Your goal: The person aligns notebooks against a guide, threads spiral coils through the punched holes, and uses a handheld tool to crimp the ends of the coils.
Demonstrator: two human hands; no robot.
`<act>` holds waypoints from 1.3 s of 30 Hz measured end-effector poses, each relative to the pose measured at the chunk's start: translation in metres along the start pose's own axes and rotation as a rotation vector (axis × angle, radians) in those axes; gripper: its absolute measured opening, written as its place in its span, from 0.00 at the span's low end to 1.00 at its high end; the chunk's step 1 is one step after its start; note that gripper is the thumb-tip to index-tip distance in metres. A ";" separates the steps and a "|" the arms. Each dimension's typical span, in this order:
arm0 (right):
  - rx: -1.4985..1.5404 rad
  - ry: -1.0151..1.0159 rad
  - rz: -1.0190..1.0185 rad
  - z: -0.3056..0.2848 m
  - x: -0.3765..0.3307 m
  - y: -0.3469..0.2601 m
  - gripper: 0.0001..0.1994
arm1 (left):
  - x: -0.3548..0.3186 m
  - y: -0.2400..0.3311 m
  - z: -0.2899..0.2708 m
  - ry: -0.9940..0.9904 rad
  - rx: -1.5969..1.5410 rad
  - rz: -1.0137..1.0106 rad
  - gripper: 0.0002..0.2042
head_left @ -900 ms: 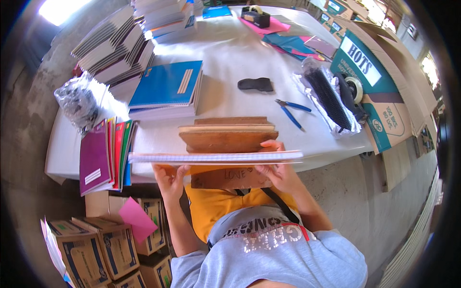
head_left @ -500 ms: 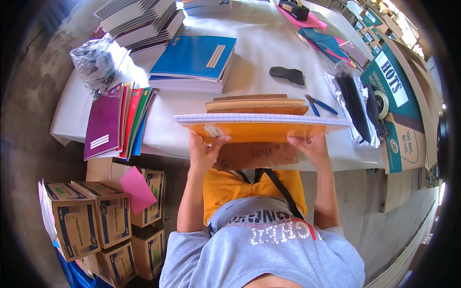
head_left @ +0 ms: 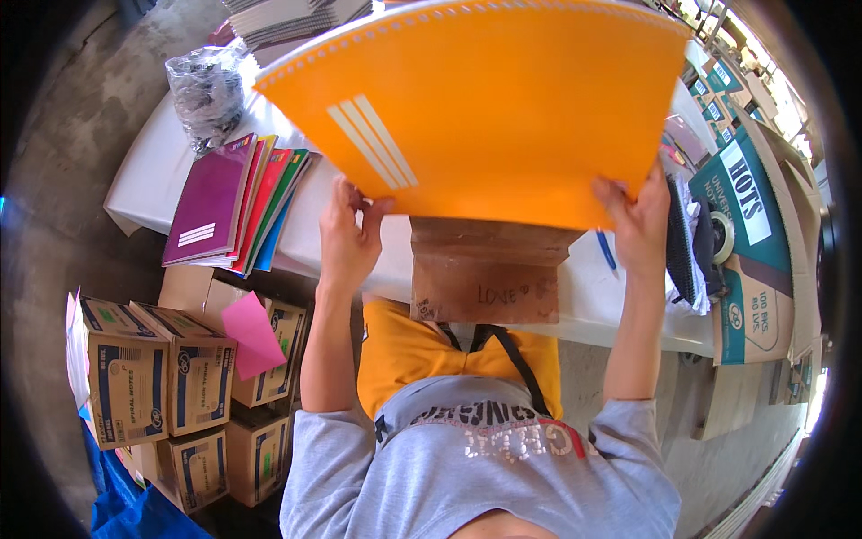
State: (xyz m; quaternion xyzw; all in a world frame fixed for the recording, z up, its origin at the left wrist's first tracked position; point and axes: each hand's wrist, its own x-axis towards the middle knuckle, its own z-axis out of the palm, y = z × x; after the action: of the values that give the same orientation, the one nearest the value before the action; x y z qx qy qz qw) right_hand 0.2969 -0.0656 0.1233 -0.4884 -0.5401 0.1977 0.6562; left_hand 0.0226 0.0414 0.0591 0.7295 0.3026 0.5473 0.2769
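We hold an orange notebook [head_left: 485,108] up in front of the camera, tilted, its spiral edge uppermost and three pale stripes on the cover toward its left side. Left hand [head_left: 348,238] clamped on the lower left edge of the notebook, thumb on the near face, fingers behind. Right hand [head_left: 639,225] clamped on the lower right edge in the same way. The notebook hangs above the white table [head_left: 144,180] and hides most of it. Just below the notebook, between our forearms, a brown cardboard piece [head_left: 485,274] sits at the table's near edge, with handwriting on its lower flap. To the left on the table, a fanned stack of notebooks [head_left: 229,207], purple on top, with red, green and blue edges showing under it. Beyond that stack, a crumpled clear plastic bag [head_left: 206,85], and near it striped notebooks [head_left: 287,18] at the far edge. On the floor to the left, below the table, printed cartons [head_left: 162,377] stacked together, a pink sheet [head_left: 250,334] resting against them. To the right, a blue pen [head_left: 606,251] lies on the table just beside our right wrist, a dark bundle [head_left: 691,251] past it, then a teal and white box [head_left: 754,251].
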 end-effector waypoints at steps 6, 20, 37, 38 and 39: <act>-0.033 -0.098 -0.104 0.003 0.035 -0.011 0.21 | 0.011 -0.012 0.005 0.051 -0.002 0.056 0.12; 0.015 -0.085 -0.096 -0.007 0.011 0.002 0.28 | -0.004 -0.017 0.012 0.084 0.010 0.056 0.12; -0.125 -0.244 0.111 -0.026 0.006 0.032 0.26 | -0.022 -0.024 0.020 0.047 -0.035 -0.088 0.11; -0.109 -0.229 0.128 -0.028 -0.006 0.044 0.27 | -0.027 -0.028 0.020 0.041 -0.050 -0.085 0.11; -0.094 -0.216 0.144 -0.032 -0.020 0.057 0.27 | -0.033 -0.034 0.018 0.014 0.070 -0.098 0.11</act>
State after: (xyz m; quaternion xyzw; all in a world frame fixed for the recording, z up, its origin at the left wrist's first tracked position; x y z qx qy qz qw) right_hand 0.3340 -0.0692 0.0666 -0.5322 -0.5797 0.2702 0.5546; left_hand 0.0280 0.0378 0.0084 0.7192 0.3590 0.5271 0.2757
